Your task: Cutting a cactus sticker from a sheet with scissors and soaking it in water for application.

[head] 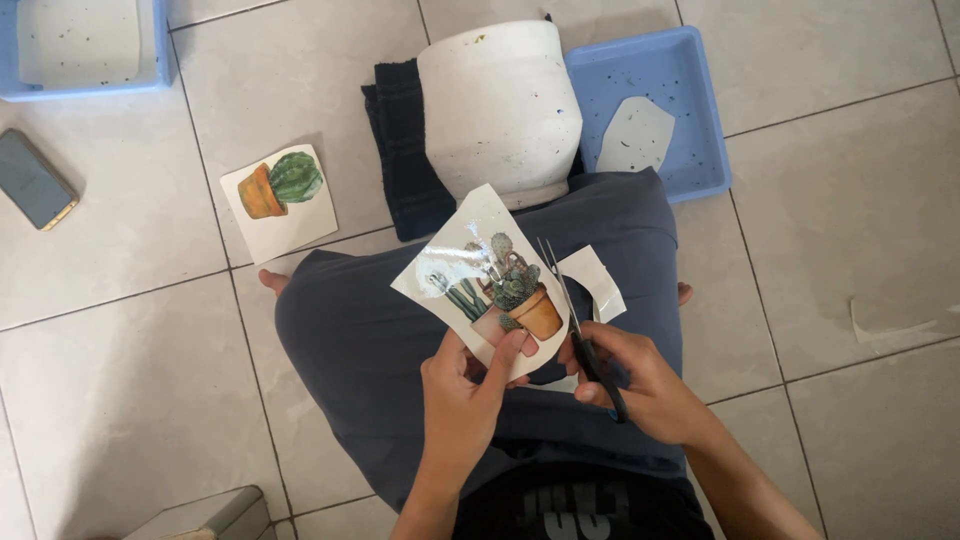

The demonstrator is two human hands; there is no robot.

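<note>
1. A person sits cross-legged on a tiled floor [120, 330], seen from above, cutting a picture out of a glossy sheet.
2. The left hand [462, 395] pinches the sheet [470, 270] by its lower edge, thumb on top, fingers clenched on the paper. The sheet sits above the lap and shows potted cacti.
3. The right hand [640, 385] grips scissors [565, 300], fingers through the handles. The blades point away from the body, slightly apart, at the sheet's right edge beside the orange pot print.
4. A white offcut [597, 280] hangs just right of the blades.
5. The step in hand looks like trimming around the print; the cut seems part done. The next snip likely calls for turning the sheet with the left hand so the blades follow the pot's outline.
6. Ahead of the knees: a white pot [500, 110] on a dark cloth [400, 150], a blue tray [690, 100], and a cut cactus card [280, 200]. A phone [35, 180] lies far left.
</note>
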